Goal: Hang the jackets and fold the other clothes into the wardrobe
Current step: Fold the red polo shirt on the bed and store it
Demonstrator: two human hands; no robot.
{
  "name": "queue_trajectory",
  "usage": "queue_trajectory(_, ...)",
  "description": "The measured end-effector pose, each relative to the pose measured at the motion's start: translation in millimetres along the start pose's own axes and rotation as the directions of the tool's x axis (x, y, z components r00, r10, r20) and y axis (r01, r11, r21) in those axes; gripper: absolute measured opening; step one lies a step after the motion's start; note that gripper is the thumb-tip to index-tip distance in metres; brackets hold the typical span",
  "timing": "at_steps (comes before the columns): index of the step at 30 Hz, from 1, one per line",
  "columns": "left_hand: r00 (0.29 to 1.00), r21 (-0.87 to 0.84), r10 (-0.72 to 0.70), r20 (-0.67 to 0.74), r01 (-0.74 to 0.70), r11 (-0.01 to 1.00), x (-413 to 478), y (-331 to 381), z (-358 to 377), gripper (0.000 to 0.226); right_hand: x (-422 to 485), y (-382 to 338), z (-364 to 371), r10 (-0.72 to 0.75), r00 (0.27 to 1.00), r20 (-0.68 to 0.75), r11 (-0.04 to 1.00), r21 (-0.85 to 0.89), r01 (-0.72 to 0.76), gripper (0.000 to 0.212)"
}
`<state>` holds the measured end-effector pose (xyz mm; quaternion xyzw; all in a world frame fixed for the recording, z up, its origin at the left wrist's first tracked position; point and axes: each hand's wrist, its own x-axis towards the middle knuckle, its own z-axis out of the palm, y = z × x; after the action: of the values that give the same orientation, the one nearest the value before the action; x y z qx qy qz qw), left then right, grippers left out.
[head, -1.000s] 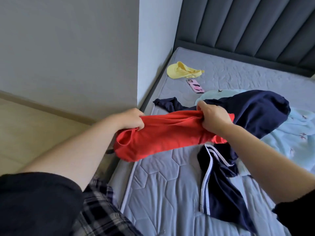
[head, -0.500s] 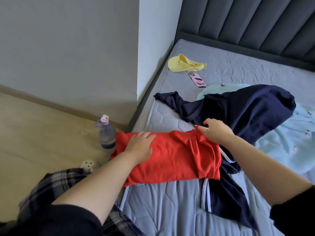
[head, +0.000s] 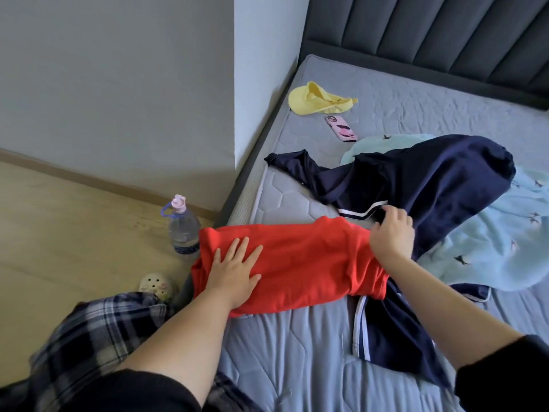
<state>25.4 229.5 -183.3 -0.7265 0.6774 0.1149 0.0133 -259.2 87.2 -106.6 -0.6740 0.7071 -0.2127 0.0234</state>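
Two hands work on a red shirt [head: 309,263] laid across the near-left edge of a bare grey mattress [head: 297,367]. Left hand [head: 234,273]: flat, fingers spread wide, palm down on the shirt's left part, holding nothing. Right hand [head: 392,233]: at the shirt's right end, fingers curled at the spot where red cloth meets a navy garment [head: 421,185]; whether it pinches either cloth cannot be told. Shirt lies folded into a long band, L end overhanging the mattress edge, R end overlapping the navy garment w/ white stripes, which spreads crumpled behind and to the right and runs down toward the near edge. Under the navy garment, a light-blue printed cloth [head: 490,245] covers the right of the bed. Farther back: yellow cap [head: 318,99], w/ a pink phone [head: 341,128] just beside it, both near the dark padded headboard [head: 430,34]. On the wood floor [head: 59,233] by the bed: water bottle [head: 182,230], upright, close to the shirt's L end; pale perforated shoe [head: 157,285] nearer. Plaid trousers [head: 98,331] at lower left.
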Motion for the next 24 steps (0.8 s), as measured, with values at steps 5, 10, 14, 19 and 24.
queue_trajectory(5,0.98,-0.188,-0.186,-0.069,0.171,0.967,-9.3,-7.5,-5.6,0.072,-77.6,-65.3,28.2,-0.62,0.783,0.057,0.785,0.035,0.619,0.045)
queue_trajectory(10,0.876,-0.484,-0.482,-0.024,0.412,0.772,-24.4,-31.0,-12.4,0.084,-129.5,-89.5,92.4,-0.445,0.763,0.469,0.867,0.012,0.498,0.06)
queue_trajectory(14,0.792,-0.806,-0.556,0.251,0.489,0.332,-36.3,-37.6,-11.9,0.065,-139.6,-87.2,116.0,-0.388,0.784,0.484,0.875,-0.075,0.479,0.064)
queue_trajectory(19,0.788,-0.791,-0.299,0.538,0.595,0.146,-50.5,-49.4,-18.5,0.045,-138.1,-85.5,119.7,-0.387,0.794,0.47,0.876,-0.08,0.475,0.064)
queue_trajectory(24,0.682,-0.727,-0.437,0.586,0.681,0.087,-46.5,-62.9,-32.5,0.047,-136.3,-88.5,109.2,-0.408,0.801,0.437,0.893,0.01,0.45,0.06)
